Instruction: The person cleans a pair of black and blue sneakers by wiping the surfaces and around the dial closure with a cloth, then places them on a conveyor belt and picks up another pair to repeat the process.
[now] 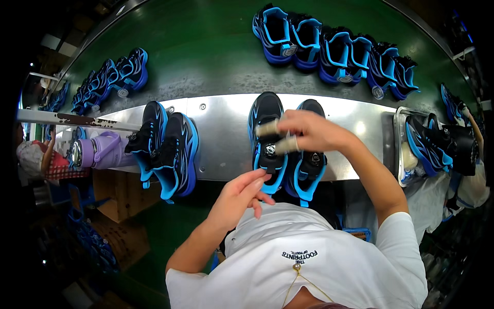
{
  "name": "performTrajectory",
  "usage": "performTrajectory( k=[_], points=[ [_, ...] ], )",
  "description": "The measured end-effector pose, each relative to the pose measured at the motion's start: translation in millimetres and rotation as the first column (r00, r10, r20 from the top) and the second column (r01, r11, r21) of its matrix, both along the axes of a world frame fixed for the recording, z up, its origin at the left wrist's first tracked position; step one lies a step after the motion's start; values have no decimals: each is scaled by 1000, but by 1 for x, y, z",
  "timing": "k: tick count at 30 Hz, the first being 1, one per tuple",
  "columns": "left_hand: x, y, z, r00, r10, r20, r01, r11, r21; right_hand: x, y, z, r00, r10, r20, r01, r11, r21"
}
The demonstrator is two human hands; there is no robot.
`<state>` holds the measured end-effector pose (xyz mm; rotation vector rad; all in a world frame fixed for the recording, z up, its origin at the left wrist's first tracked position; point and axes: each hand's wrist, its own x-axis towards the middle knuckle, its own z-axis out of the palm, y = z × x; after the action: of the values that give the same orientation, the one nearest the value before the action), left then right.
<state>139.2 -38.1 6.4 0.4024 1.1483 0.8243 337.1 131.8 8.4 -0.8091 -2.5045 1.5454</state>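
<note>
A pair of black and blue sneakers lies on the steel ledge in front of me, the left shoe (267, 105) and the right shoe (312, 167), toes pointing away. Over the pair hangs my right hand (314, 131), its fingers apart and beige covers on two of them. Those covered fingers are over the left shoe's upper, close to its round dial (270, 149); whether they touch it I cannot tell. My left hand (242, 195) is at that shoe's heel opening, fingers stretched out, the tips by the tongue's top edge. Neither hand visibly grips anything.
Another sneaker pair (177, 149) stands left on the ledge, beside a purple bottle (105, 149) and a metal bar (77, 119). Beyond, several sneakers (337, 51) line the green belt (206, 46). A metal tray (399, 149) with shoes is at right. Other people work at both sides.
</note>
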Motion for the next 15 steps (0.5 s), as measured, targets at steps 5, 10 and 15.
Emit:
performTrajectory(
  k=[5,10,15],
  points=[
    [14,11,-32,987,77,141,-73,997,-34,-10,-40,-23,980,-165,-107,184,961,205],
    [13,11,-28,984,64,168,-60,998,-28,-19,-52,-23,937,-343,-67,345,877,334],
    [-15,19,2,815,-170,-554,317,931,181,13,-17,-5,900,-436,-5,411,843,347]
  ],
)
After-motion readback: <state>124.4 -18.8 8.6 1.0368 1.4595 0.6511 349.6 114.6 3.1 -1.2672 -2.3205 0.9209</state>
